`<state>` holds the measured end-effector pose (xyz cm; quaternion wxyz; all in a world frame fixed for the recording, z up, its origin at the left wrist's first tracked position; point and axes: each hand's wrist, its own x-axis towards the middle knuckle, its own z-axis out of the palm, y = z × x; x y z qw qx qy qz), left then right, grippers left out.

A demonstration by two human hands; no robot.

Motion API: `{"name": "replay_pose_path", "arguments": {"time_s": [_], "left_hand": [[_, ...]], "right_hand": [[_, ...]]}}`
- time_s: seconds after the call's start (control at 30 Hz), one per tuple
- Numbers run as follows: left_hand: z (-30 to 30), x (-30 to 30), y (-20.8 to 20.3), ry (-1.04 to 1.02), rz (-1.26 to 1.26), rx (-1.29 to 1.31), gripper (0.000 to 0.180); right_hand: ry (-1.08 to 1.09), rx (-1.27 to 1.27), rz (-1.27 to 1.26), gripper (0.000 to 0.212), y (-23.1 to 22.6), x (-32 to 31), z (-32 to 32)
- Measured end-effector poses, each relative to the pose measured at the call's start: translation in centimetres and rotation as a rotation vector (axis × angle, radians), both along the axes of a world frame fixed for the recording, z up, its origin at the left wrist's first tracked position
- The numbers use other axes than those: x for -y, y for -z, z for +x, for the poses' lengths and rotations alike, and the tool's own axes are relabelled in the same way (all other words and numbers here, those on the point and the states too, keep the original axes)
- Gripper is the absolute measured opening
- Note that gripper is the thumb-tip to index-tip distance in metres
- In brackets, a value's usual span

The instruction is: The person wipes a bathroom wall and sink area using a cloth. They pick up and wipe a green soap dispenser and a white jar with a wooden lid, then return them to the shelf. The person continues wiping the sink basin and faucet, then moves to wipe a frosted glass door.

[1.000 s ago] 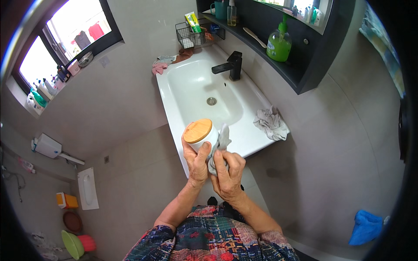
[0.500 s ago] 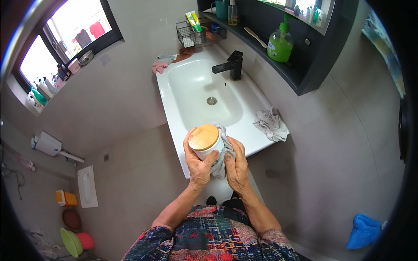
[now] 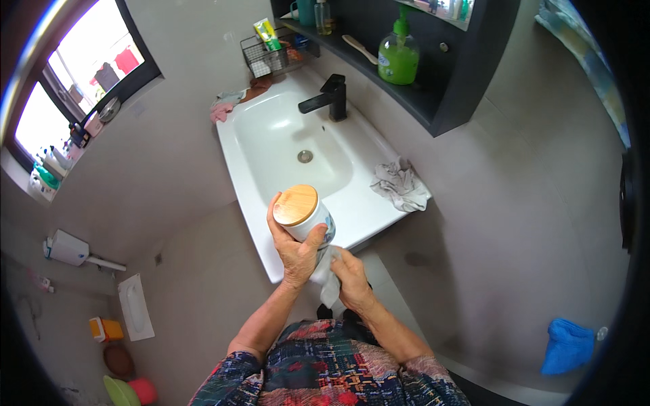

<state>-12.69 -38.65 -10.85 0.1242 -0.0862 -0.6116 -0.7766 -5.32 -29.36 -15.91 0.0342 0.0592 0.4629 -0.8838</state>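
Note:
A white canister (image 3: 309, 224) with a round wooden lid (image 3: 296, 205) is gripped by my left hand (image 3: 296, 254), its fingers wrapped round the far side and the thumb on the near side. Part of a blue pattern shows on the canister's right side. Just below the canister, my right hand (image 3: 353, 281) is closed on a grey cloth (image 3: 328, 276) that hangs down between both hands. The cloth's upper end lies against the canister's base. Both hands are held over the near edge of the white washbasin (image 3: 245, 208).
A black faucet (image 3: 328, 99) stands at the basin's back. Another crumpled grey cloth (image 3: 399, 184) lies on its right corner. A dark shelf (image 3: 440, 108) with a green soap bottle (image 3: 398, 57) juts out above. At the back left hangs a wire basket (image 3: 264, 61).
The right hand has drawn the cloth down from the canister's side to below its base, uncovering the blue pattern. The left hand still holds the canister. The whole view has shifted.

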Motion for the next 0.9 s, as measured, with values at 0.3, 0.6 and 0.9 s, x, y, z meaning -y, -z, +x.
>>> {"name": "replay_pose_path", "arguments": {"time_s": [0.3,0.6,0.9], "left_hand": [[-5.3,-7.1,-6.9,0.192,0.094,-0.172,0.085],[-10.9,-16.8,-13.1,0.212,0.121,-0.317,0.077],[-12.2,-20.6,-13.2,0.203,0.006,-0.338,0.074]], "right_hand": [[-0.033,0.024,0.095,0.034,-0.4,-4.9,0.9],[0.034,0.079,0.061,0.034,1.1,-8.4,1.8],[0.109,0.098,0.030,0.031,1.6,-10.4,2.0]]}}
